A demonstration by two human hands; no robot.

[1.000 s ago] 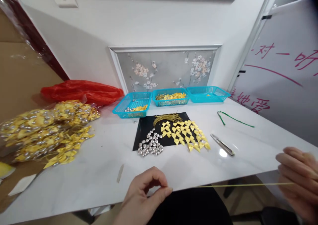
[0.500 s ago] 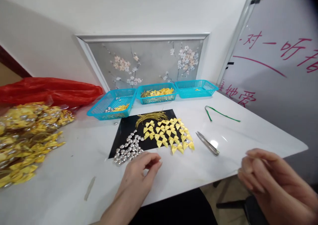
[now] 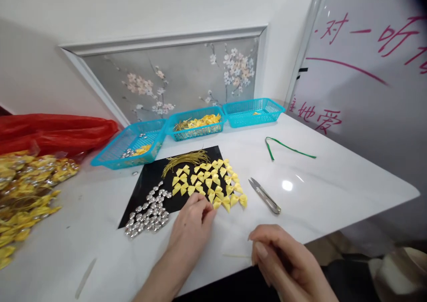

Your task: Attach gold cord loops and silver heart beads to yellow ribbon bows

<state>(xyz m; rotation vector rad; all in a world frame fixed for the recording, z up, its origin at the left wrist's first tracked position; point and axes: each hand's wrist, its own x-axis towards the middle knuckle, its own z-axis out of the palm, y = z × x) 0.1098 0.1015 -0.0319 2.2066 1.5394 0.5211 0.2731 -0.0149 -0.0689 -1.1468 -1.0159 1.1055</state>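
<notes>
My left hand is at the near edge of the yellow ribbon bows, its thumb and fingers pinched on the edge of one bow. The bows lie in rough rows, partly on a black mat. Silver beads are heaped to the left of that hand. A bundle of gold cords rests behind the bows. My right hand hovers at the table's front edge with its fingers closed; what they hold, if anything, is hidden. Thread snips lie on the table beyond it.
Three blue baskets line the back, with bows, beads and cords in them. A green ribbon lies at the right. Bagged yellow-and-silver pieces and a red bag fill the left side. A whiteboard stands at the right.
My left hand has moved onto the near bows. My right hand has come in leftward, closer to my left. The view has shifted to the right.
</notes>
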